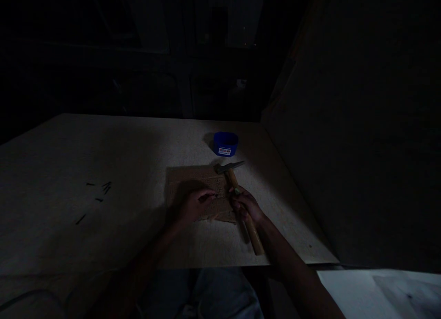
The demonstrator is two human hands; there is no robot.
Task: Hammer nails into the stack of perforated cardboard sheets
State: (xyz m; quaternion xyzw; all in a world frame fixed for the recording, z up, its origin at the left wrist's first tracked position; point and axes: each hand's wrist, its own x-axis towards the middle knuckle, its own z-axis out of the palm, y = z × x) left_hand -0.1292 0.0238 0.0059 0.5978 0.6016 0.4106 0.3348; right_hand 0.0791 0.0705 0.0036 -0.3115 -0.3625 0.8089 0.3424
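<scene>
My right hand (pixel 248 205) is wrapped round the wooden handle of a hammer (pixel 254 236). The hammer's dark metal head (pixel 230 167) points away from me, over the far right corner of a piece of brown cardboard (pixel 182 176). My left hand (pixel 195 203) is above the middle of the cardboard with thumb and fingers pinched together. Something small and dark shows at its fingertips, too dim to make out. Small marks or holes dot the cardboard around there, and its near edge looks torn.
A blue plastic container (pixel 225 144) with a white label stands beyond the hammer head. Several thin dark pieces that look like nails (pixel 106 187) lie scattered on the light tabletop (pixel 138 144) at the left. A dark upright panel (pixel 361 149) borders the table's right side.
</scene>
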